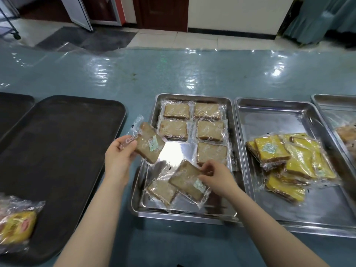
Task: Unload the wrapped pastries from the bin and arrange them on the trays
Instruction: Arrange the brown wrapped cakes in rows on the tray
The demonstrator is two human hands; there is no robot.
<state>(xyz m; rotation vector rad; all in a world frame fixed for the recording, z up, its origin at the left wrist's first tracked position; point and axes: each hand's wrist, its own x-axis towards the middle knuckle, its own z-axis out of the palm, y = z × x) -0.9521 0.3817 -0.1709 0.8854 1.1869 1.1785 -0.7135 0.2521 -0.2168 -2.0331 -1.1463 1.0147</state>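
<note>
While five brown pastries (192,126) lie in rows in the centre steel tray (232,132), each hand (117,153) (217,177) pinches another; yellow pastries (289,162) pile in the right tray (308,214).

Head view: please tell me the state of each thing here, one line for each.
Left hand: holds one brown wrapped pastry above the table.
Right hand: pinches another brown pastry lying in the tray.
Middle steel tray: partly filled, five brown pastries in rows.
Right steel tray: yellow pastries heaped.
Black tray: bare.
</note>
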